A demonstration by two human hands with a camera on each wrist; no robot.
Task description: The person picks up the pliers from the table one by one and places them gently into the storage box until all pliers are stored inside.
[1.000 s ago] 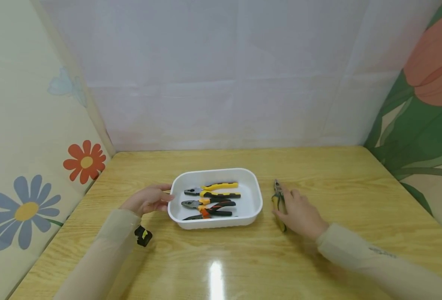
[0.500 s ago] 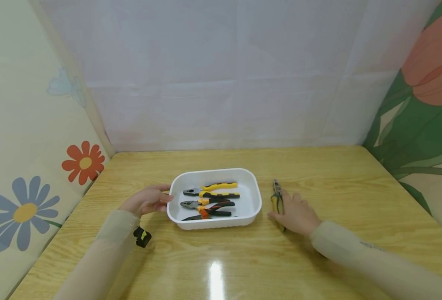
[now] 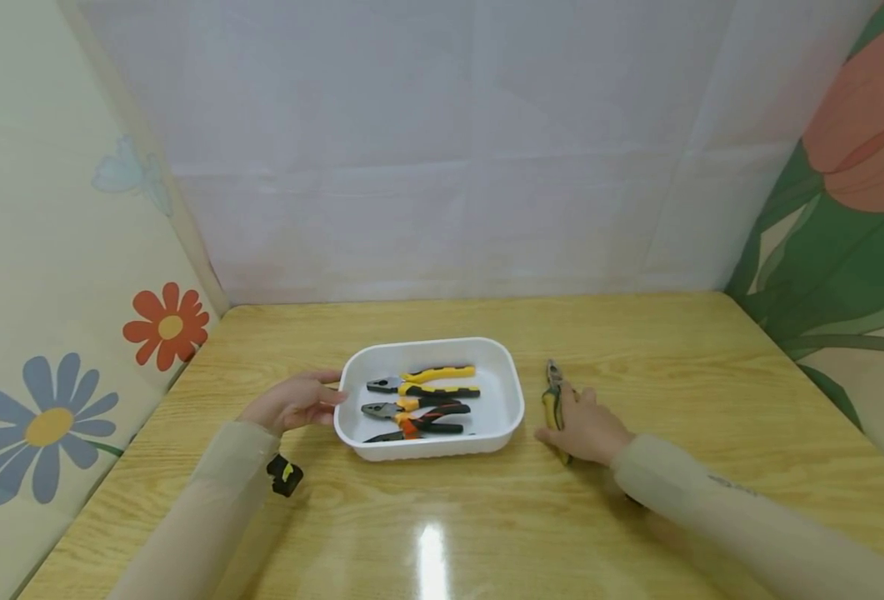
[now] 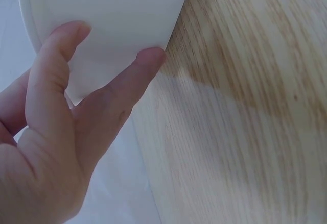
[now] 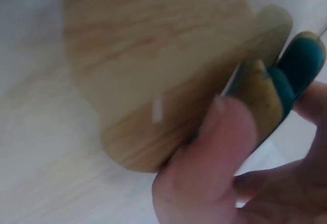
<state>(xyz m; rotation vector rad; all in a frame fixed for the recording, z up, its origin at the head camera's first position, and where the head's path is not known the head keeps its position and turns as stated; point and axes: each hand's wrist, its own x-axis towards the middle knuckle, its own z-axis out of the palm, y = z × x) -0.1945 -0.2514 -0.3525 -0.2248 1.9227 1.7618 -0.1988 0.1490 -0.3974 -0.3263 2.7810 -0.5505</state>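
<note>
A white plastic tray [image 3: 486,392] stands on the table, holding several pairs of pliers. Among them are yellow-and-black combination pliers [image 3: 442,388], and a pair with orange and black handles [image 3: 415,408] lies nearer the front. At the tray's left end my left hand [image 3: 295,402] rests its fingertips against the outer wall, as the left wrist view also shows. To the right of the tray my right hand [image 3: 587,429] grips another pair of pliers [image 3: 551,403] with worn yellow-and-green handles. Its thumb lies along a handle [image 5: 263,94] in the right wrist view. These pliers point away from me, low over the table.
The wooden table [image 3: 442,492] has a pale cloth backdrop [image 3: 442,208] behind it and flower-printed panels [image 3: 47,425] at the sides. A small black-and-yellow object [image 3: 285,475] shows beside the left cuff.
The right hand has shifted slightly left and settled closer around the yellow-and-green pliers, which lie nearly where they were. The left hand and the tray have hardly moved.
</note>
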